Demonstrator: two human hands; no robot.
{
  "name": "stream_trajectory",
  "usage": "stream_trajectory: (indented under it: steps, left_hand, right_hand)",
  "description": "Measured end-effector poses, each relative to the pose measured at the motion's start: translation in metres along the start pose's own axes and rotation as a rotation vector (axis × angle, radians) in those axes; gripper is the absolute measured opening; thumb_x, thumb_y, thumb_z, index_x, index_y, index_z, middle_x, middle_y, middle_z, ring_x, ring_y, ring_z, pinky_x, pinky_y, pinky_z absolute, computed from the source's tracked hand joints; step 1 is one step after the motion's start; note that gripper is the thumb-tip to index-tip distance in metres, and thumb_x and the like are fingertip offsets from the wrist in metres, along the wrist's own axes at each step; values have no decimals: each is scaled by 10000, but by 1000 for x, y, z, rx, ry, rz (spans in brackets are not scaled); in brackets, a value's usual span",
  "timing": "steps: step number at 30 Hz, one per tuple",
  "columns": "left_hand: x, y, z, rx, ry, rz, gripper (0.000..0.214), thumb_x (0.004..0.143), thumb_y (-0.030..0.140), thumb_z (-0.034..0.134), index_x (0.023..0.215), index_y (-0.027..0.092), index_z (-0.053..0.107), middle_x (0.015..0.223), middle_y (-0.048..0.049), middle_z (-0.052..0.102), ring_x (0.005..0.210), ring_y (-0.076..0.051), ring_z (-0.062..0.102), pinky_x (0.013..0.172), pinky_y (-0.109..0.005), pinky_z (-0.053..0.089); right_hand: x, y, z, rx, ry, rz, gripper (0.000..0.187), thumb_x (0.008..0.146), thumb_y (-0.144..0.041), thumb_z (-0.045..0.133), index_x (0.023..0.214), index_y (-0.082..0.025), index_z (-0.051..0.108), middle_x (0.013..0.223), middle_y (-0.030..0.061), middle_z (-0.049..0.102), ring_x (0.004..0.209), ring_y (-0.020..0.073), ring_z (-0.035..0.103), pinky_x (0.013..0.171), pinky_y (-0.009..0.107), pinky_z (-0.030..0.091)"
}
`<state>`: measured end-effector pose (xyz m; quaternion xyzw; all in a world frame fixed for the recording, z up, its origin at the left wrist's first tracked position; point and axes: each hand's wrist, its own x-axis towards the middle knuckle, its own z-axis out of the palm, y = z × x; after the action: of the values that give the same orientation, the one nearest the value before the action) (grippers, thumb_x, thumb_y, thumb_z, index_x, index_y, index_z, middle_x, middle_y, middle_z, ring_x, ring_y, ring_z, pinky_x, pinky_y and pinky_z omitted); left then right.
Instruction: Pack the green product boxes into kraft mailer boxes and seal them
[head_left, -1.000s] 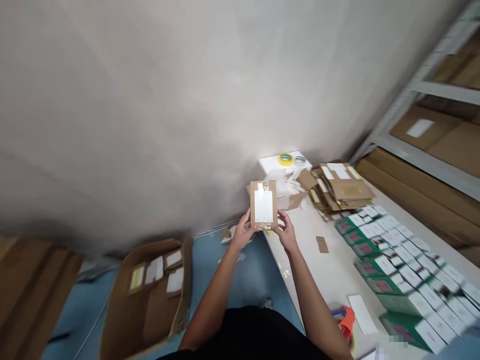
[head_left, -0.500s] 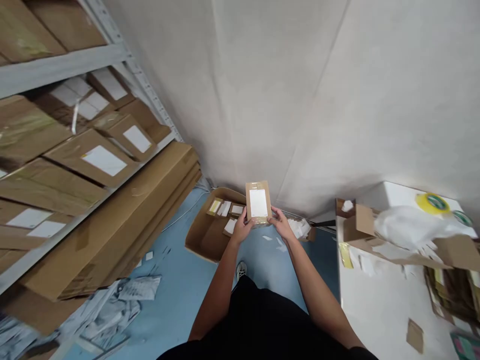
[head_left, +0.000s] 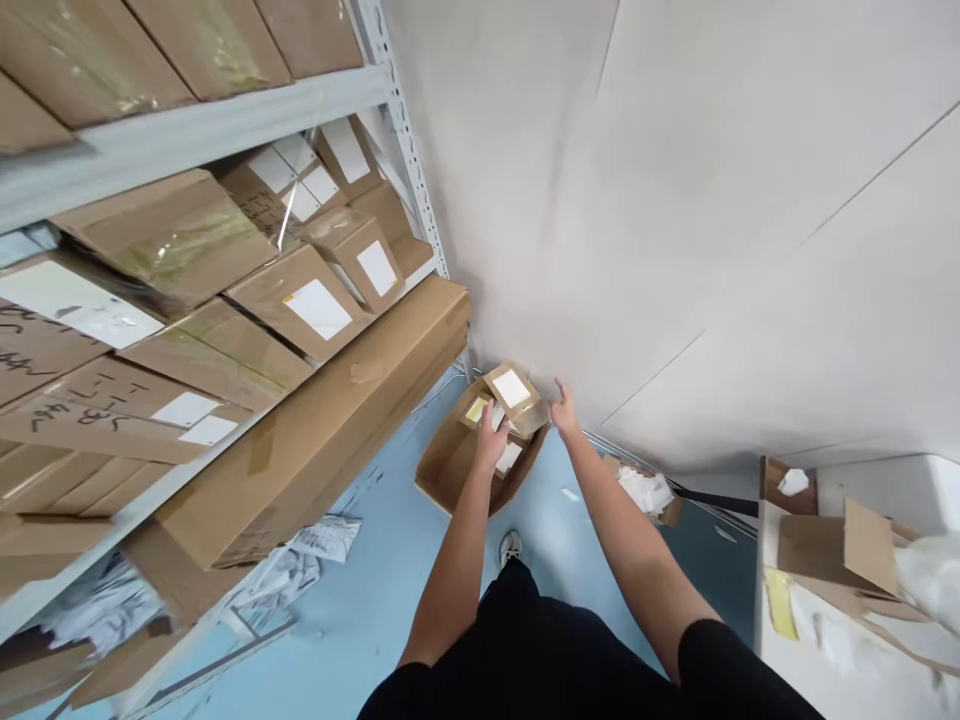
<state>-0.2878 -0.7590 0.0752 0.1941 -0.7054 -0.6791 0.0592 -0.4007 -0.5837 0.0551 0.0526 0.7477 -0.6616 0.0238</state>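
Observation:
A small cardboard box with a white label (head_left: 512, 388) rests tilted at the far end of a large open carton (head_left: 439, 465) on the floor. My left hand (head_left: 491, 438) is over the carton, fingers apart, just on the near side of the small box and holding nothing. To the right of the carton, my right hand (head_left: 565, 410) has its fingers stretched out, apart from the box and with nothing in it. Other small labelled boxes (head_left: 508, 458) lie inside the carton, partly covered by my left hand and the small box.
Metal shelving (head_left: 409, 150) loaded with taped cartons stands on the left, with long flat cartons (head_left: 337, 420) below. A grey wall (head_left: 675, 250) is ahead. On the right, a white table (head_left: 810, 660) carries an open box (head_left: 814, 545). Crumpled white paper (head_left: 649, 490) lies in a floor box.
Both hands have let go of the small box, which now lies in the large carton. My view has turned left, and my hands have moved apart from the box.

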Motion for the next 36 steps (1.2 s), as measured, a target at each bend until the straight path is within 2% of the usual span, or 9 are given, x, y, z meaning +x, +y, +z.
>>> stream_trajectory:
  steps: [3, 5, 8, 12, 15, 20, 25, 30, 36]
  left_hand:
    - [16, 5, -21, 20, 35, -7, 684, 908, 227, 660, 1561, 262, 460, 1645, -89, 429, 1508, -259, 415, 1252, -424, 312]
    - [14, -2, -34, -3, 30, -46, 630, 919, 212, 628, 1534, 229, 496, 1583, -123, 505, 1432, -258, 510, 1214, -421, 371]
    - [2, -20, -43, -21, 49, -122, 568, 919, 214, 617, 1483, 196, 548, 1456, -157, 613, 1300, -248, 616, 1146, -413, 441]
    - [-8, -34, -31, 1, 19, -178, 544, 889, 238, 665, 1426, 195, 592, 1363, -145, 670, 1211, -233, 655, 1093, -398, 478]
    - [-8, -26, -8, 52, -42, -104, 507, 908, 263, 642, 1411, 209, 604, 1364, -137, 671, 1234, -235, 646, 1101, -408, 476]
    - [-18, 8, 55, 95, -170, 55, 483, 938, 284, 608, 1418, 233, 602, 1436, -134, 630, 1294, -246, 619, 1141, -434, 457]
    - [-59, 30, 143, 130, -367, 114, 504, 929, 285, 616, 1429, 221, 598, 1431, -142, 634, 1254, -237, 646, 1115, -414, 481]
    - [-136, 38, 245, 191, -593, 182, 495, 921, 299, 609, 1412, 232, 603, 1455, -133, 622, 1227, -246, 656, 1028, -404, 536]
    - [-249, 44, 369, 238, -872, 292, 494, 918, 333, 620, 1401, 233, 615, 1450, -128, 624, 1234, -251, 649, 973, -370, 567]
  right_hand:
    - [20, -10, 10, 24, -34, 6, 573, 773, -304, 619, 1340, -224, 639, 1533, 99, 570, 1460, 267, 482, 1240, 502, 335]
    - [9, -6, 9, 56, -100, 8, 515, 766, -315, 653, 1275, -240, 679, 1471, 93, 629, 1415, 269, 534, 1226, 502, 364]
    - [-24, 11, 2, 112, -145, 54, 465, 744, -341, 708, 1199, -250, 714, 1384, 94, 690, 1341, 284, 601, 1195, 515, 409]
    - [-58, 22, -17, 147, -169, 104, 464, 724, -379, 751, 1171, -257, 726, 1336, 97, 718, 1283, 290, 643, 1158, 517, 449]
    - [-70, 16, -40, 150, -126, 94, 475, 723, -393, 758, 1180, -268, 724, 1314, 84, 731, 1270, 288, 651, 1157, 528, 444]
    - [-89, -6, -96, 139, -24, 5, 456, 758, -404, 746, 1192, -264, 723, 1322, 98, 726, 1273, 291, 649, 1159, 523, 438]
    - [-131, -13, -183, 166, 126, -53, 447, 771, -375, 723, 1205, -263, 715, 1322, 105, 724, 1261, 285, 655, 1120, 501, 476]
    - [-206, -4, -295, 197, 349, -70, 448, 769, -344, 693, 1210, -271, 710, 1290, 97, 733, 1254, 284, 657, 1075, 479, 510]
    - [-323, 16, -427, 236, 694, -36, 608, 751, -334, 714, 1352, -284, 633, 1340, 106, 694, 1304, 301, 612, 999, 455, 550]
